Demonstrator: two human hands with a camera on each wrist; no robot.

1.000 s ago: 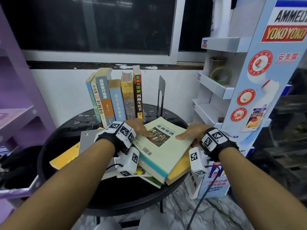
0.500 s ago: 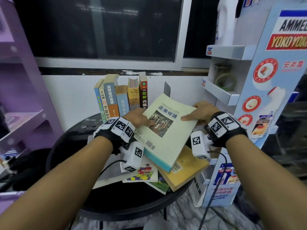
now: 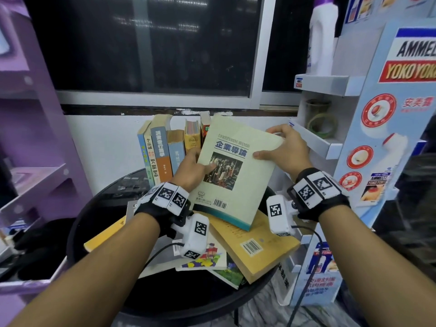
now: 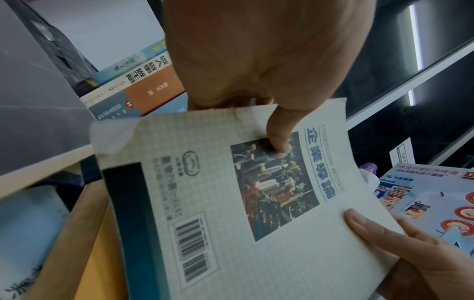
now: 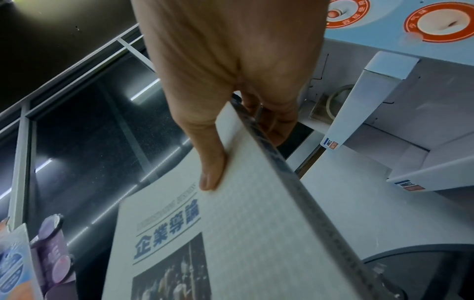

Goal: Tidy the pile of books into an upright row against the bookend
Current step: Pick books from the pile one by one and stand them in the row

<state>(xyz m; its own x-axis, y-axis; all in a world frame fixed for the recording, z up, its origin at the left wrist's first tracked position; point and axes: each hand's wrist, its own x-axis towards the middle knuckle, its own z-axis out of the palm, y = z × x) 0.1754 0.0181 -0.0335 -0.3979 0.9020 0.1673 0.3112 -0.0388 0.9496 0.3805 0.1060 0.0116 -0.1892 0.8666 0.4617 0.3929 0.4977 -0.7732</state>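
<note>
A pale green business book [image 3: 238,171] [image 4: 246,203] [image 5: 231,233] is raised steeply above the pile, cover facing me. My left hand [image 3: 191,168] [image 4: 266,81] grips its left edge, thumb on the cover photo. My right hand [image 3: 283,149] [image 5: 231,91] holds its upper right corner, thumb on the cover and fingers behind. Several books [image 3: 165,152] stand upright in a row at the back of the round black table [image 3: 94,220]. The lifted book hides the bookend. A loose pile with a mustard book [image 3: 257,246] lies under my wrists.
A purple shelf unit [image 3: 35,161] stands at the left. At the right, a white and blue cardboard display stand [image 3: 377,138] has shelves close to my right hand. Behind the table rise a white wall and a dark window [image 3: 146,43].
Both hands have lifted the pale green book off the pile and tipped it from flat to nearly upright, carrying it up and back toward the row.
</note>
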